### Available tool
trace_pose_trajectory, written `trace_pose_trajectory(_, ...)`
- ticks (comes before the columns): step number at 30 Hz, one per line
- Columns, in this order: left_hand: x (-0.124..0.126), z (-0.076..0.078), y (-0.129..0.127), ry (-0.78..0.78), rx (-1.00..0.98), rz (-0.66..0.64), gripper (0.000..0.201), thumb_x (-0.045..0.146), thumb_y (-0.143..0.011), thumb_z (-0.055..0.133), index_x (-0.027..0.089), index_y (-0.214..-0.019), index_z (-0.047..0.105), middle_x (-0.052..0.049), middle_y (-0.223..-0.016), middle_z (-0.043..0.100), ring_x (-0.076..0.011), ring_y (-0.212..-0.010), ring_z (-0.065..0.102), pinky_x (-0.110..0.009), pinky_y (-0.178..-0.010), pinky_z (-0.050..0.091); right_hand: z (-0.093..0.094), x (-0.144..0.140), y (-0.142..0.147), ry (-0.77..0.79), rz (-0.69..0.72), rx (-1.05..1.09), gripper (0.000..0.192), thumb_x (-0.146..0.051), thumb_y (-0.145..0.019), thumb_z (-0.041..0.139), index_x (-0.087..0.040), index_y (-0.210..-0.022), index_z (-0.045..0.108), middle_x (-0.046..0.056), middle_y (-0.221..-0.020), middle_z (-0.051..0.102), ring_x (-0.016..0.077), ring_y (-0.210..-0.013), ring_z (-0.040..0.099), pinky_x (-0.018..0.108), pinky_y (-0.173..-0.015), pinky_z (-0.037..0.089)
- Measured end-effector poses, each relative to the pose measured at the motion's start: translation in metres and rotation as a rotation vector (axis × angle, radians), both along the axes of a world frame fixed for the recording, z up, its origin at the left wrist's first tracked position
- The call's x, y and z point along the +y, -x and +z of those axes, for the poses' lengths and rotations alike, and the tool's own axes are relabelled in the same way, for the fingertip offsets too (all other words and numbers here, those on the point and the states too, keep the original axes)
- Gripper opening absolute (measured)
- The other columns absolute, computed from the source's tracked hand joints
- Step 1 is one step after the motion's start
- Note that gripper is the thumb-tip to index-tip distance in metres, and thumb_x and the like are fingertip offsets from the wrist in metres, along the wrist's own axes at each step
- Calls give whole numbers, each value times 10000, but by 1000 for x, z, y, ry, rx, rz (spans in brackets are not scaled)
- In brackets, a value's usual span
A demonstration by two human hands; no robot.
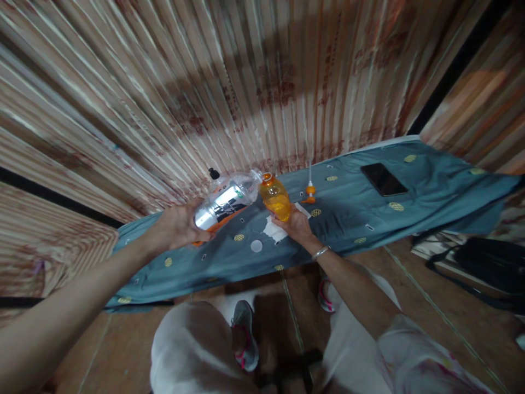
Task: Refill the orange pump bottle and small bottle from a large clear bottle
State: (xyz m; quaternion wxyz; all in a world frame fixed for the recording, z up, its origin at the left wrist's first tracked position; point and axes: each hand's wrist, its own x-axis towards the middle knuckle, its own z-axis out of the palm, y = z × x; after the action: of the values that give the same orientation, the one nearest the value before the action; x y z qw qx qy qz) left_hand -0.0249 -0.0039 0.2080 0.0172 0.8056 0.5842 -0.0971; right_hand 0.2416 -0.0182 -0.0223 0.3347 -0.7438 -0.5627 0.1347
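Note:
My left hand [178, 225] grips a clear plastic bottle [225, 200] with a silver label, tilted so its mouth meets the neck of an orange spray bottle [276, 198]. My right hand [296, 224] holds the orange bottle's base, upright over the teal cloth-covered board [348, 219]. A white round cap [256, 246] lies on the cloth below the two bottles. An orange spray nozzle with a white tube [310, 192] lies on the cloth just right of the orange bottle. A white paper scrap [274, 231] sits under my right hand.
A black phone [384, 179] lies on the cloth to the right. A small black object [214, 173] sits at the board's far edge. Corrugated metal wall behind. A black bag [488, 262] rests on the wooden floor at right. My knees and shoes are below.

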Motion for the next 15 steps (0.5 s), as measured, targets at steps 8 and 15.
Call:
trace_pose_trajectory(8,1,-2,0,8,-2,4,914,564,-700,722,121,-1459,474,-17,-739,643,-264,-715,655,-286,-625,377,-3,0,-1,-26,13,-4,707,-521,-797,821,-115,-1317,566,189,-1150,779,335,-1070,757,368,-882,583)
trace_pose_trajectory(15,-1,-7,1,25,-37,6,842,549,-693,701,88,-1375,525,-31,-761,651,-260,-721,636,-292,-621,363,-6,0,-1,-49,36,32,911,-526,-812,797,-71,-1494,398,226,-1225,751,361,-1129,735,430,-933,581)
